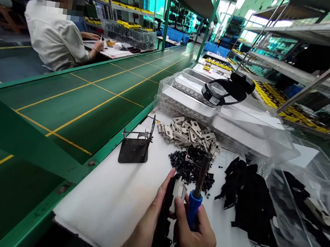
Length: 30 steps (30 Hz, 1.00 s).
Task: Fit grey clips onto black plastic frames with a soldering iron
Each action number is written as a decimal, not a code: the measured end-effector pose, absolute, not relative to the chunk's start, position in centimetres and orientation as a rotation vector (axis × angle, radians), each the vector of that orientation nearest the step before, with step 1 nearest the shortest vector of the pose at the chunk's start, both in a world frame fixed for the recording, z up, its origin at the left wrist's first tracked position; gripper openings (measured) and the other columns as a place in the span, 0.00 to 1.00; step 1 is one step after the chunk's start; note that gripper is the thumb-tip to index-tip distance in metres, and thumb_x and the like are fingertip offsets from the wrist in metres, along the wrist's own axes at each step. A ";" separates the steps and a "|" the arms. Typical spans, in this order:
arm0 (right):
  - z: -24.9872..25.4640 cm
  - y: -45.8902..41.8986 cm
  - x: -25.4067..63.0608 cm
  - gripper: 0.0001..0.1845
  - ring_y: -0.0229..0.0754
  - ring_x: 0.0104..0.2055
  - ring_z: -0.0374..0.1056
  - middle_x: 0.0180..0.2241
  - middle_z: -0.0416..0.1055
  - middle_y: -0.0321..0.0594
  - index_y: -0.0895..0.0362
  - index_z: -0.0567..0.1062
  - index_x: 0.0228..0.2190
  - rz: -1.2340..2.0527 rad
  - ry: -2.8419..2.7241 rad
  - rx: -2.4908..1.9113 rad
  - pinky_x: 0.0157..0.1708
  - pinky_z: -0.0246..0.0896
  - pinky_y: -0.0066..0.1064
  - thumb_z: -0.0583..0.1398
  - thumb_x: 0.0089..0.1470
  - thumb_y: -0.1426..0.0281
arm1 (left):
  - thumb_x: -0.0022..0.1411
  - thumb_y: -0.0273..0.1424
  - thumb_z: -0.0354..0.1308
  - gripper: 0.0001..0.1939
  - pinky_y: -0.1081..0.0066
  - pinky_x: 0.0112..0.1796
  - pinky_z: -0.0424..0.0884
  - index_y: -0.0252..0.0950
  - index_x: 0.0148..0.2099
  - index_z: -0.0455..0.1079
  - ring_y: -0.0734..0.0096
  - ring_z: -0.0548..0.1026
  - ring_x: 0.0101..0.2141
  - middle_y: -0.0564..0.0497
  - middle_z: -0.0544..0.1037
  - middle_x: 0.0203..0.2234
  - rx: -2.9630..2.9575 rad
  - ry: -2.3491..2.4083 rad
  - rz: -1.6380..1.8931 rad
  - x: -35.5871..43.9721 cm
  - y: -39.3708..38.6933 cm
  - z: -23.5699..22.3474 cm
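My left hand (144,227) grips a long black plastic part (166,209) and holds it upright near the front edge of the white work mat (117,198). My right hand (195,236) is closed around a blue-handled soldering iron (195,203), tip pointing up and away. The thumb of that hand presses a small grey piece (180,191) against the black part. Just beyond the hands lie a heap of small black parts (190,170) and a heap of grey metal parts (189,134).
A dark metal iron stand (135,148) sits left of the heaps. Black strips (249,200) and clear plastic bags (309,209) lie to the right. Clear trays (193,99) and a magnifier lamp (227,92) stand behind. A green conveyor (72,106) runs along the left, where another person (55,30) sits.
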State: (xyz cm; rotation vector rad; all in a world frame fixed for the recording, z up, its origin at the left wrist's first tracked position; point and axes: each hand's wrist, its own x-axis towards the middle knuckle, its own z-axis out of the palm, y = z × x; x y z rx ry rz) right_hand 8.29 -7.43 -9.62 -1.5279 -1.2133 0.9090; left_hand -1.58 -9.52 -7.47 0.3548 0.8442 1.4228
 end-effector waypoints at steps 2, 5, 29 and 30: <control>-9.2 -7.8 8.1 0.24 0.43 0.31 0.74 0.34 0.80 0.43 0.59 0.81 0.38 0.977 -1.036 -1.548 0.30 0.68 0.28 0.69 0.45 0.53 | 0.69 0.42 0.50 0.24 0.62 0.66 0.45 0.48 0.65 0.61 0.58 0.52 0.67 0.54 0.59 0.67 0.307 0.799 1.361 -2.2 -9.5 -7.1; -8.8 -8.6 7.7 0.22 0.40 0.25 0.69 0.27 0.76 0.39 0.59 0.81 0.33 1.039 -0.934 -1.504 0.25 0.65 0.29 0.71 0.41 0.54 | 0.66 0.36 0.57 0.29 0.57 0.61 0.59 0.50 0.67 0.58 0.54 0.66 0.60 0.48 0.69 0.61 0.180 0.797 1.334 -2.6 -9.6 -6.4; -8.2 -10.4 7.0 0.14 0.35 0.18 0.56 0.17 0.60 0.29 0.55 0.73 0.27 0.751 -1.275 -1.519 0.22 0.55 0.27 0.62 0.55 0.57 | 0.62 0.39 0.62 0.21 0.69 0.51 0.68 0.35 0.54 0.75 0.57 0.76 0.48 0.47 0.81 0.45 0.136 1.049 1.263 -1.7 -10.7 -5.9; -8.3 -10.3 7.1 0.14 0.34 0.19 0.57 0.18 0.60 0.29 0.54 0.71 0.25 0.756 -1.298 -1.481 0.22 0.54 0.26 0.62 0.56 0.59 | 0.62 0.37 0.62 0.19 0.70 0.50 0.68 0.35 0.53 0.76 0.58 0.76 0.48 0.47 0.81 0.45 0.145 1.077 1.256 -1.5 -10.6 -5.9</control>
